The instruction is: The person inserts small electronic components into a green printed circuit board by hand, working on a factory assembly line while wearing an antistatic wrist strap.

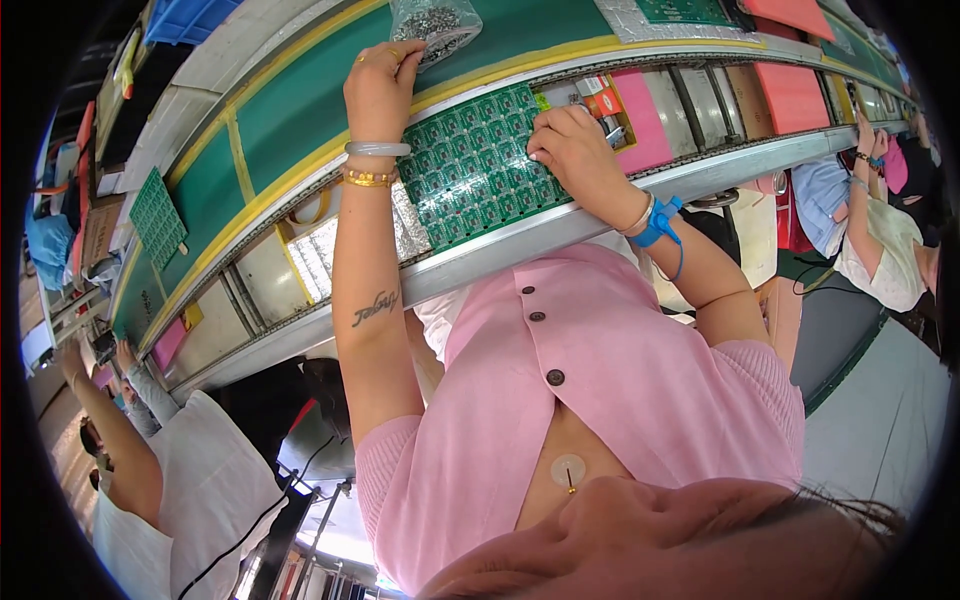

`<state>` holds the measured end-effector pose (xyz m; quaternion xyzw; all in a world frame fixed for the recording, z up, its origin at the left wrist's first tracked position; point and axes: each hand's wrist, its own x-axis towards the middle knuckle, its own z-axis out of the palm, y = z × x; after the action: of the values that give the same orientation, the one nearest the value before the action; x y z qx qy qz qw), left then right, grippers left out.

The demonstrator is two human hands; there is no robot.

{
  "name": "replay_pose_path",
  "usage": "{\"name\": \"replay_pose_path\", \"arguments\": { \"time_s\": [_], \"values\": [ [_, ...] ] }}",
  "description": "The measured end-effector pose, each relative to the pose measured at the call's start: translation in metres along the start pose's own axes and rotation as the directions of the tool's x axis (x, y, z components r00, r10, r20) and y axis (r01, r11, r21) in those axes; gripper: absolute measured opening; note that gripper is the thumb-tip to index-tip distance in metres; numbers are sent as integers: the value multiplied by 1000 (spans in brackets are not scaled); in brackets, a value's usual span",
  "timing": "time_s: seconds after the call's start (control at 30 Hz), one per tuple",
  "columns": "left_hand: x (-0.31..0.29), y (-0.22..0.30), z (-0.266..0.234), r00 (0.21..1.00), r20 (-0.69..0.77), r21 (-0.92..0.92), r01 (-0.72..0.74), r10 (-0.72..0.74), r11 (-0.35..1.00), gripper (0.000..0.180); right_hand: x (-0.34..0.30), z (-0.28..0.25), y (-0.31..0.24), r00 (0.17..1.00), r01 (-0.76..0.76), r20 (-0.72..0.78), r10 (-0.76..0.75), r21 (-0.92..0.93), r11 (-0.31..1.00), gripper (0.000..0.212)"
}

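Note:
A green panel of many small printed circuit boards [480,170] lies across the metal rails in front of me. My right hand [580,155] is at the panel's right edge, its fingers curled and fingertips pressed together at the board; whatever they may hold is too small to make out. Beyond the panel, my left hand [383,88] reaches to a clear plastic bag [440,28] full of small metal parts. Its thumb and fingers come together at the bag's near edge, and I cannot see what is between them. A blue strap [660,222] circles my right wrist.
A green belt [310,125] with yellow edges runs behind the rails. Another circuit board panel [158,220] lies on it at left. Beside my right hand is a tray of small items [605,105]. Pink sheets [790,98] rest farther right. Other people work at both sides.

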<state>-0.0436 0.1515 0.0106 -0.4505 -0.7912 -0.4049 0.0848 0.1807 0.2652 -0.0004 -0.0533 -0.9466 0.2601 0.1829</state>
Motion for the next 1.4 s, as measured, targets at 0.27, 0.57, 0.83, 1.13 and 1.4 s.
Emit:
{"name": "replay_pose_path", "arguments": {
  "time_s": [0.27, 0.57, 0.83, 1.13, 1.4],
  "values": [
    [-18, 19, -25, 965, 139, -256, 251, -221, 933, 10, 0, -4, -3, 996, 74, 53, -72, -20, 997, 11],
    [-68, 36, -57, 777, 416, -253, 598, -473, 761, 13, 106, 8, 8, 980, 154, -122, -157, -36, 987, 14],
    [-99, 43, -60, 919, 343, -125, 252, -196, 960, 11, 149, 51, 7, 998, -8, -58, -12, -334, 943, 11],
    [-101, 48, -45, 934, 353, 7, 62, -60, 998, 8, 143, 73, 20, 956, 106, -243, -165, -236, 966, 7],
    [-102, 51, -42, 925, 376, 70, 20, -45, 997, 9, 138, 59, 2, 955, 18, -220, -202, -632, 775, 6]
  ]
}}
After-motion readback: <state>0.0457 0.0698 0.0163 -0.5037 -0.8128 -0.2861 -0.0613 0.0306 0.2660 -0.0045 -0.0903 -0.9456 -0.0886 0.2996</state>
